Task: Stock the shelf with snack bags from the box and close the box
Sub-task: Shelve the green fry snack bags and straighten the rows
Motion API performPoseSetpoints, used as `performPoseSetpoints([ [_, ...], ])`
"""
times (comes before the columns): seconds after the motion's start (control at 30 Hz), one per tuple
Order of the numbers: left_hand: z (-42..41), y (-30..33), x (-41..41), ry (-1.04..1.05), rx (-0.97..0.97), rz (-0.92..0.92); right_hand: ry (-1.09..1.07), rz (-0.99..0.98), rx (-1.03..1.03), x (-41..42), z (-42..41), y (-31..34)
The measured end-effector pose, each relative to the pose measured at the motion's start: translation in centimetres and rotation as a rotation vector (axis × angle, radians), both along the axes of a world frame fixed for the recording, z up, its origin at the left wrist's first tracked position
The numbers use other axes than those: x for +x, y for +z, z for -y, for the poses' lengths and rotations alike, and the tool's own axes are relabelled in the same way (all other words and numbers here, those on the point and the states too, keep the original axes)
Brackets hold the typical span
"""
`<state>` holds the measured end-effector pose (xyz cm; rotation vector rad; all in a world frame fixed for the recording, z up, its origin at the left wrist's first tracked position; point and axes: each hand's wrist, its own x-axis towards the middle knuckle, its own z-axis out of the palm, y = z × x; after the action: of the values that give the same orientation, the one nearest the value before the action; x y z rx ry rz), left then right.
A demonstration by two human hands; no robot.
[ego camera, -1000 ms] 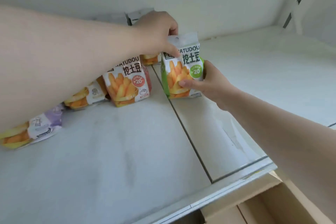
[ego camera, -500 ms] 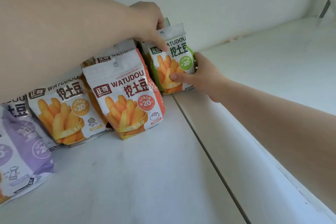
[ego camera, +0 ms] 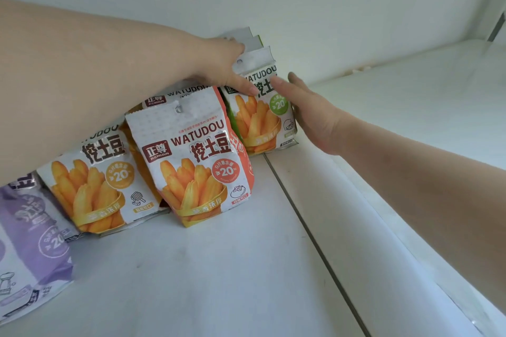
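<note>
Head view: a white shelf (ego camera: 219, 282) against a pale wall, with a row of snack bags standing on it.
Purple bag (ego camera: 30, 243): far left, cut by the frame edge, leaning back.
Yellow bag (ego camera: 93, 178): just right of the purple one, partly under the left forearm, tilted back.
Red bag (ego camera: 197, 164): in front of the middle of the row, upright, with more bag tops showing behind it.
Left hand (ego camera: 219, 65): reaches in from the left over the row; its grip is clamped on the top seal of the green bag, thumb on the front face and fingers behind.
Green bag (ego camera: 262, 115): right end of the row, upright on the shelf beside the seam between two shelf boards; two further bag tops stand just behind it by the wall.
Right hand (ego camera: 312, 115): comes in from the right, fingers straight and spread apart, holding nothing; the fingertips lie at the green bag's right edge, though actual touch cannot be told.
Shelf bracket (ego camera: 497, 26): dark strip in the far right corner.
</note>
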<state>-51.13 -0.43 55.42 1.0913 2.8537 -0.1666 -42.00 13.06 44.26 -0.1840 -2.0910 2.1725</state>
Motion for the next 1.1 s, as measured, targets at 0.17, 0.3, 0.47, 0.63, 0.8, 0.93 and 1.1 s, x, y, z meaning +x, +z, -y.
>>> performPoseSetpoints([
  [0.17, 0.0, -0.3, -1.2, -0.010, 0.005, 0.027, 0.006, 0.065, 0.018, -2.6, -0.6, -0.7],
  [0.3, 0.2, -0.4, -1.3, -0.040, 0.011, 0.042, -0.059, 0.052, 0.048, -3.4, 0.3, -1.8],
  [0.47, 0.3, -0.2, -1.5, -0.049, -0.019, 0.027, -0.087, 0.057, 0.139, -3.2, 0.5, -1.6],
  [0.63, 1.1, 0.9, -0.4, -0.049, 0.079, -0.051, -0.198, 0.008, 0.107, -0.1, 1.0, 0.0],
  [0.8, 5.4, 2.7, 2.4, -0.042, 0.376, -0.030, -0.216, -0.199, 0.270, 7.1, 4.1, -0.3],
  [0.93, 10.9, 2.2, 6.0, 0.008, 0.606, 0.070, -0.053, -0.301, 0.393, 10.0, 9.6, -1.6],
  [1.1, 13.5, -0.5, 9.4, 0.032, 0.217, -0.003, -0.164, -0.293, 0.475, 8.0, 13.2, -2.7],
])
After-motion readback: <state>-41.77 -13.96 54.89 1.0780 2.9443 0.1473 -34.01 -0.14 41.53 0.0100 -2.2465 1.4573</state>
